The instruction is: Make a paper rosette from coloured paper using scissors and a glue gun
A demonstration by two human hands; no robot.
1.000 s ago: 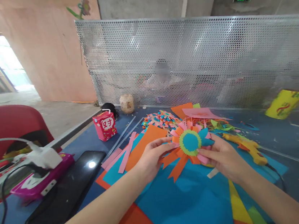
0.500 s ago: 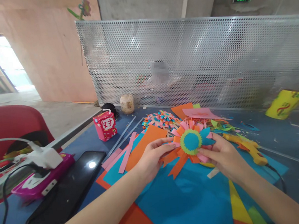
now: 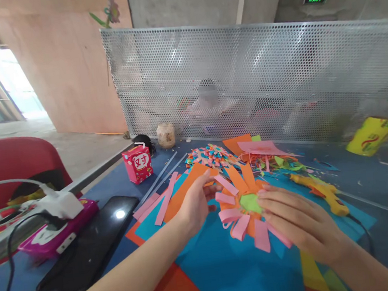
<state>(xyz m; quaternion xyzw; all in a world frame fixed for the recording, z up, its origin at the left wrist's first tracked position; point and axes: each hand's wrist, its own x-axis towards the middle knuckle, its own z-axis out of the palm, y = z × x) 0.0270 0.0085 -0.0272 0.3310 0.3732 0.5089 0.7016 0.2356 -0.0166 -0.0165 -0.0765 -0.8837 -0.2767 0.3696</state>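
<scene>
A felt flower (image 3: 239, 227) is held up over blue felt sheets (image 3: 230, 268), its green round centre (image 3: 249, 203) facing me, ringed by pink loops and orange strips. My right hand (image 3: 295, 218) grips the flower's right side, fingers laid over its front and thumb hidden behind. Just left of the flower is my left hand (image 3: 196, 204), its thumb raised and fingers loosely bent and apart, holding nothing that I can see. Beneath that hand lies orange felt (image 3: 182, 194). Pink strips (image 3: 167, 198) rest beside it.
A yellow glue gun (image 3: 321, 191) with a cord lies at right. Behind are a heap of small felt pieces (image 3: 213, 156) and a perforated metal screen (image 3: 242, 73), with a person beyond it. At left stand a red drink carton (image 3: 138, 164), a phone (image 3: 89, 245) and a purple power strip (image 3: 56, 231).
The flower has been turned over, from its blue-centred face to the side with the green centre and pink loops. My left hand has let go of it; my right hand now covers its right side.
</scene>
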